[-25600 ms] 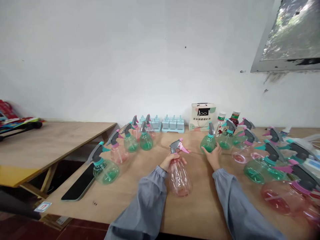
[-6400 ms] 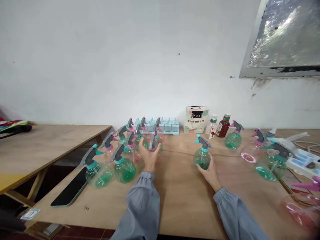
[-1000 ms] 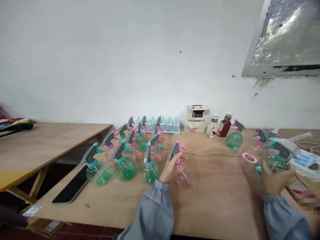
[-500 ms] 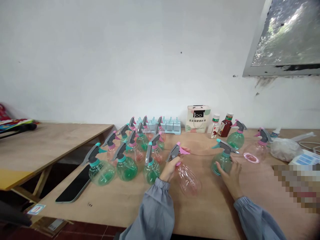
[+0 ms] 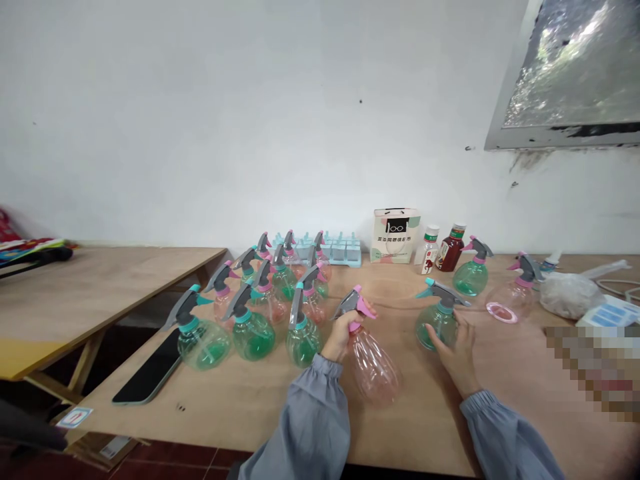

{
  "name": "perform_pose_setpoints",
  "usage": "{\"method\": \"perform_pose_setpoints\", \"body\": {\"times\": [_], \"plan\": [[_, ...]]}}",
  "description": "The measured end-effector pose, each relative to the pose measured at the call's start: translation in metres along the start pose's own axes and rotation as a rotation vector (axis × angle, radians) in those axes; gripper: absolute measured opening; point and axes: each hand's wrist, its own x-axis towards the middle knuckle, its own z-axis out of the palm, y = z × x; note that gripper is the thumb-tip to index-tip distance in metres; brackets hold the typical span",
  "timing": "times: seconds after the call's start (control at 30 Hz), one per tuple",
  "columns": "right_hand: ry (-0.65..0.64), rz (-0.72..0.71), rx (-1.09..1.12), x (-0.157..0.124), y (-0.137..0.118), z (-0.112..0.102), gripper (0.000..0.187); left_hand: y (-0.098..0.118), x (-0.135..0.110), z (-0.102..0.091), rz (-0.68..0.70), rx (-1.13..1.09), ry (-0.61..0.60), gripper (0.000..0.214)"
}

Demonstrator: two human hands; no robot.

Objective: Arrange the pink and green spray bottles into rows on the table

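Note:
My left hand [image 5: 338, 333] is closed round the neck of a pink spray bottle [image 5: 373, 367], which leans towards me on the wooden table [image 5: 280, 393]. My right hand [image 5: 456, 349] cups the side of a green spray bottle [image 5: 434, 323] with a grey and teal trigger, standing upright. Left of the pink bottle, several green and pink spray bottles [image 5: 250, 330] stand in rows.
A black phone [image 5: 147, 369] lies near the table's left front edge. At the back stand a small paper bag [image 5: 396, 235], two drink bottles [image 5: 440, 248] and pale blue moulds [image 5: 337, 248]. More spray bottles [image 5: 473, 273] and a plastic bag [image 5: 570, 295] are at the right.
My right hand brought a green spray bottle in from the right and set it near the middle. My left hand tipped the pink bottle towards me.

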Motion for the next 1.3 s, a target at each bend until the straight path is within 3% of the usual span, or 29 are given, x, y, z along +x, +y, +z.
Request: {"method": "perform_pose_setpoints", "body": {"times": [0.33, 0.53, 0.77, 0.97, 1.07, 1.23, 1.3], "plan": [[0.002, -0.035, -0.008, -0.001, 0.001, 0.000, 0.067, -0.003, 0.000, 0.004, 0.044, -0.038, 0.054, 0.017], [-0.001, -0.014, 0.003, 0.000, 0.000, 0.000, 0.067, -0.005, -0.001, 0.004, 0.075, 0.013, 0.016, 0.019], [-0.009, -0.023, 0.009, 0.000, 0.000, -0.002, 0.067, -0.006, 0.000, 0.004, 0.121, 0.076, 0.060, 0.019], [-0.012, -0.019, 0.016, 0.000, -0.001, -0.002, 0.067, -0.009, 0.003, -0.002, 0.256, 0.077, 0.128, 0.016], [0.000, -0.034, 0.020, 0.000, -0.002, -0.001, 0.067, -0.011, 0.002, -0.006, 0.400, 0.247, 0.176, 0.012], [0.004, -0.043, 0.016, 0.000, 0.001, -0.001, 0.067, -0.019, 0.012, -0.004, 0.684, 0.793, 0.183, 0.023], [0.006, -0.048, 0.019, 0.000, 0.003, 0.000, 0.068, -0.022, 0.023, -0.003, 0.769, 0.912, 0.271, 0.026]]}}
